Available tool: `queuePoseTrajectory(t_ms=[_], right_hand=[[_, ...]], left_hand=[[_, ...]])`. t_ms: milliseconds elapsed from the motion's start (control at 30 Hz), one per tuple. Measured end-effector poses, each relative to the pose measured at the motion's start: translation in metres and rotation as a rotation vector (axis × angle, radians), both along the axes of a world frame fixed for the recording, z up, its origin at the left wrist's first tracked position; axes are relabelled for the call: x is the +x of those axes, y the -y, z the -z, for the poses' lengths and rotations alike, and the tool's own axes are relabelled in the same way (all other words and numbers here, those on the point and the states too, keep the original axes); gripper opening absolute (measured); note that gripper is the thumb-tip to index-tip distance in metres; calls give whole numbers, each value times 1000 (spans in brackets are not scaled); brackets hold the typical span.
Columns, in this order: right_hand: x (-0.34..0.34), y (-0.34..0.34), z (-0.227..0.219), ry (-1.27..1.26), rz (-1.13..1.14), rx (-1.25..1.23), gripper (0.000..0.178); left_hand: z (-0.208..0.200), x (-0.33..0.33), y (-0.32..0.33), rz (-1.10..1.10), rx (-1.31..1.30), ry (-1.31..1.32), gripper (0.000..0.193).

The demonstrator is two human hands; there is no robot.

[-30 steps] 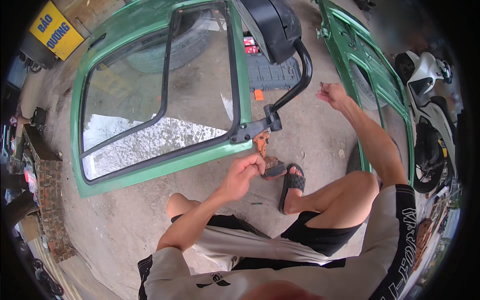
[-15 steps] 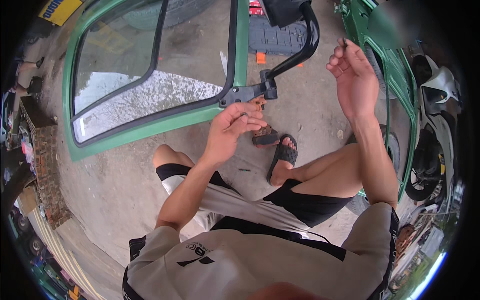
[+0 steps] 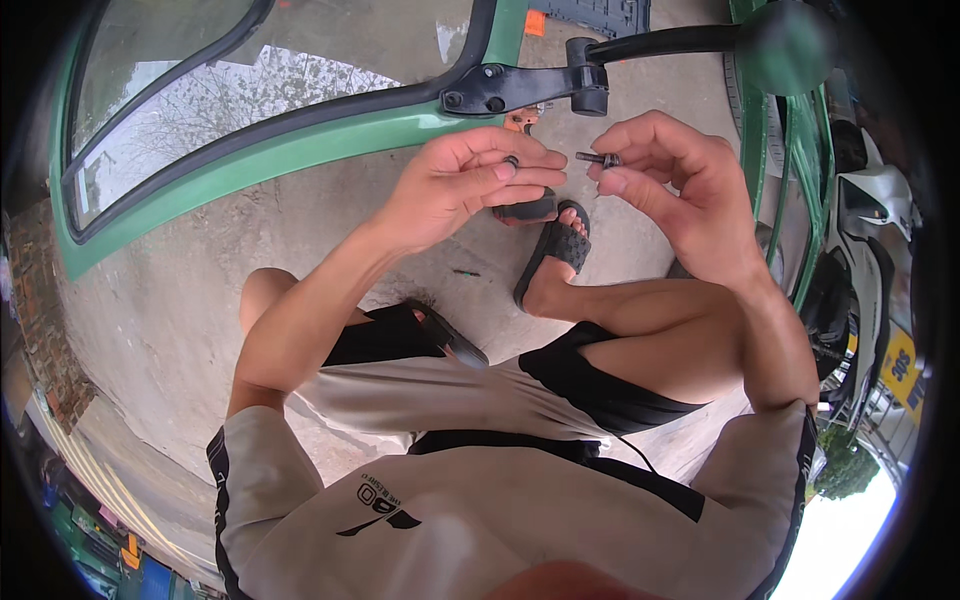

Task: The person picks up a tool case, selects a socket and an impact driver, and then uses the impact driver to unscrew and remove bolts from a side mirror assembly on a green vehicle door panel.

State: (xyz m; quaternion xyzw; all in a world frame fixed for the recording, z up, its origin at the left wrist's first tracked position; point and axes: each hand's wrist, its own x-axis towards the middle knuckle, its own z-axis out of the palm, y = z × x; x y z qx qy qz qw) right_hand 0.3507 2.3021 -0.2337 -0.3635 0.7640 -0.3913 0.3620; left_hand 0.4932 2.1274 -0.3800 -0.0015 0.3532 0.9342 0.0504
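Observation:
My left hand [image 3: 440,192] pinches a small dark round piece [image 3: 511,161], perhaps a washer or nut, between thumb and fingers. Facing it, my right hand [image 3: 690,190] holds a dark bolt [image 3: 597,158] by its head end, shank pointing left. The two hands are close but apart. Just beyond them, a black mirror bracket [image 3: 515,88] sits at the corner of a green glazed vehicle door [image 3: 300,150]. Holes or fasteners show on the bracket, and a black mirror arm [image 3: 660,43] runs right from its pivot.
An orange-and-dark power tool [image 3: 525,208] is on the concrete floor, partly hidden behind my left hand. A small green strip [image 3: 466,272] lies nearer. Green metal bodywork [image 3: 800,190] and a white-and-black motorcycle [image 3: 870,210] stand at right. Brickwork [image 3: 40,310] is at far left.
My right hand has come down and left toward my left hand, and the bolt now shows plainly. The view has shifted, so the door and bracket appear higher and larger.

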Motion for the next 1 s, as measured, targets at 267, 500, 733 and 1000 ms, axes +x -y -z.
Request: queuePoseTrajectory(t_ms=[267, 500, 733, 1000], right_hand=[[10, 21, 3, -47, -141, 64, 13], [6, 21, 12, -75, -193, 110, 13], [12, 14, 24, 35, -68, 40, 13], [13, 12, 29, -83, -82, 61, 11]], left_hand=[[-7, 3, -1, -4, -81, 73, 25], [-4, 7, -13, -46, -212, 149, 24], [8, -2, -14, -147, 81, 155, 21], [6, -6, -19, -219, 108, 166, 14]])
